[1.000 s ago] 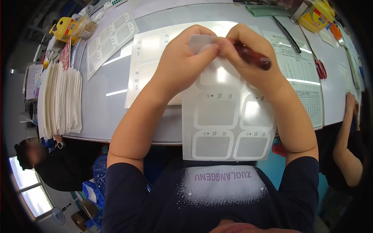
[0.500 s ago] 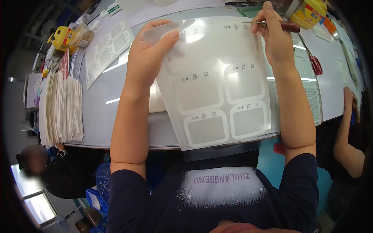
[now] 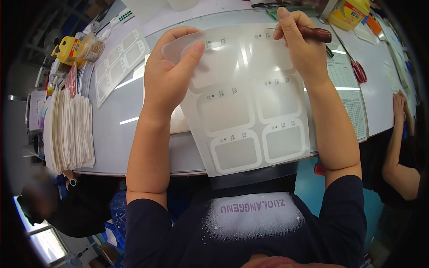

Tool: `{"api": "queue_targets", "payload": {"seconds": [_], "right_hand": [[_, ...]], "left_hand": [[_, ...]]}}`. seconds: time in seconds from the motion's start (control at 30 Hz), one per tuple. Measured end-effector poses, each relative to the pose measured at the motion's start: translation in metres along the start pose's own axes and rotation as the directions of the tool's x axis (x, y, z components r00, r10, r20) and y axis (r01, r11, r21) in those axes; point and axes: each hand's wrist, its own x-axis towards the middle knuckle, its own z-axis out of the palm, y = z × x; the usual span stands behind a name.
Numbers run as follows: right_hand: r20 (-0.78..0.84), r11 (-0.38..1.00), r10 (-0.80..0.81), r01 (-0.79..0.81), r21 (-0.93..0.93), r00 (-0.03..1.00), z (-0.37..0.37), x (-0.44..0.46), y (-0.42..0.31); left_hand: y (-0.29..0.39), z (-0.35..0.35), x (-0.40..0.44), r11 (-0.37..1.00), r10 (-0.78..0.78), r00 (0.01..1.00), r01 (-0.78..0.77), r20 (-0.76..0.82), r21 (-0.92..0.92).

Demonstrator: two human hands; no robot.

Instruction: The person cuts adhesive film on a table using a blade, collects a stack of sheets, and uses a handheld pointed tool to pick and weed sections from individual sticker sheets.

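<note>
A translucent printed plastic sheet (image 3: 225,112), with several rounded white frames and small black labels, is held up in front of me. My left hand (image 3: 172,73) grips its upper left corner, the thumb on the near face and the other fingers behind. At the upper right, my right hand (image 3: 304,53) holds an awl (image 3: 318,34) by its dark red handle. The awl's thin metal point lies toward the left, close to the sheet's top labels. Part of the right fingers is at the sheet's top edge; whether they pinch it I cannot tell.
A similar printed sheet (image 3: 120,62) lies on the table at left, near a stack of paper (image 3: 69,129) and a yellow-handled jar (image 3: 89,47). At right are a yellow container (image 3: 348,13), red-handled scissors (image 3: 359,71) and a printed form (image 3: 351,107). Other people sit at both sides.
My right hand and the awl have moved a little left along the sheet's top edge. My left hand keeps its hold on the corner. The whole view has shifted slightly.
</note>
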Motion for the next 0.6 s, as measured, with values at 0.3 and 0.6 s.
{"api": "queue_targets", "payload": {"seconds": [0.3, 0.6], "right_hand": [[-0.003, 0.998, -0.053, 0.052, -0.016, 0.999, 0.001, -0.002, -0.006], [0.065, 0.955, 0.037, -0.017, -0.297, 0.997, 0.015, -0.01, -0.01]], "left_hand": [[0.005, 0.0, -0.005, 0.995, 0.082, 0.996, -0.083, 0.018, 0.049], [0.001, 0.008, -0.01, 0.963, 0.2, 0.977, -0.209, 0.07, 0.17]]}}
